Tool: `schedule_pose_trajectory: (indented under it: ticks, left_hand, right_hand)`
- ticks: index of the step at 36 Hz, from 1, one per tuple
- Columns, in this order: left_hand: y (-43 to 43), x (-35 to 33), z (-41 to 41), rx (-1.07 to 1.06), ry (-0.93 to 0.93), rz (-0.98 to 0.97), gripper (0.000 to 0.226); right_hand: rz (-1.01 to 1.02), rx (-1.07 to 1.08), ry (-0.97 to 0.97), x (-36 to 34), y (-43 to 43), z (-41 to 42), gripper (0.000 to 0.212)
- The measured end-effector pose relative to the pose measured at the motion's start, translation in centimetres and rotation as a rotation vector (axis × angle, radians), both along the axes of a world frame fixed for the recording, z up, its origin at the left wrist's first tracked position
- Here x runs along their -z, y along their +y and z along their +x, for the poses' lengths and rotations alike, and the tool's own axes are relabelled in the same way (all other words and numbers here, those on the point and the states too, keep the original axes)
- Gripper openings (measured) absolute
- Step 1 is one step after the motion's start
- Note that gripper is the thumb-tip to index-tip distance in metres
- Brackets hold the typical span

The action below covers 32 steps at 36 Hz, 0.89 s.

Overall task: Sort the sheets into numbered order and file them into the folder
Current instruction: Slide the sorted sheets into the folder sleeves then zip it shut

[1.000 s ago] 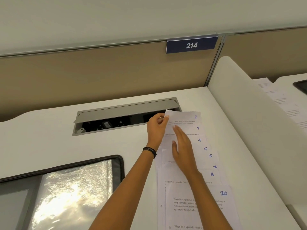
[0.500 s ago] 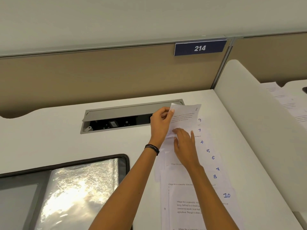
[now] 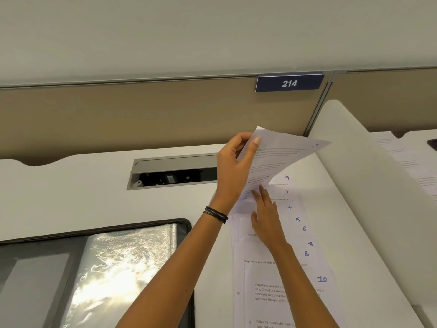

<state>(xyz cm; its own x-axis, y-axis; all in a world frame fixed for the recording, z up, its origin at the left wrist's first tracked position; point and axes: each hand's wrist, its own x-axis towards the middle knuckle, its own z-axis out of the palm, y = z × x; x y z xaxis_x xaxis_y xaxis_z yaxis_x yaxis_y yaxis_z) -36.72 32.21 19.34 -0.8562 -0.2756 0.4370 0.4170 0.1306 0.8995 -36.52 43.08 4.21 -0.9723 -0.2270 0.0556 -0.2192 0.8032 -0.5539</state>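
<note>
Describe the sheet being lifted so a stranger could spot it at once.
Find the blue 214 sign on the tan partition; below it a column of numbered sheets runs down the desk. At the column's far end the left hand pinches the lifted sheet by its corner. It alone curls up off the desk; its neighbours lie flat.

sheets (image 3: 293,235): plain white paper, matt
lifted sheet (image 3: 283,150): same paper, thin, curls limp
folder (image 3: 184,230): black cloth-look edge, matt
sleeve (image 3: 123,268): clear plastic, glossy, crinkled
tabletop (image 3: 71,197): white, smooth, matt
hatch lid (image 3: 175,163): grey metal, satin
partition (image 3: 118,114): beige, cloth-look, matt
</note>
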Motion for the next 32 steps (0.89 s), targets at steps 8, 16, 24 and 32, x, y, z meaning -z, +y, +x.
schedule_pose_trajectory:
  ticks: [8,16,24,32]
  left_hand:
    - [-1.9,-3.0,4.4,-0.032,0.129,0.011,0.013]
    - [-3.9,-5.5,9.1,-0.071,0.219,0.023,0.01]
    - [-5.1,-6.7,13.2,-0.068,0.225,0.055,0.007]
    - [-5.9,-7.5,17.4,-0.101,0.203,0.124,0.011]
  right_hand:
    - [-0.189,0.066,-0.038,-2.5,0.6,2.0,0.061]
    - [-0.347,0.168,-0.069,-4.8,1.3,5.2,0.056]
    - [-0.678,0.248,-0.148,-7.4,1.2,9.2,0.06]
    - [-0.759,0.183,-0.162,-9.5,2.0,13.7,0.026]
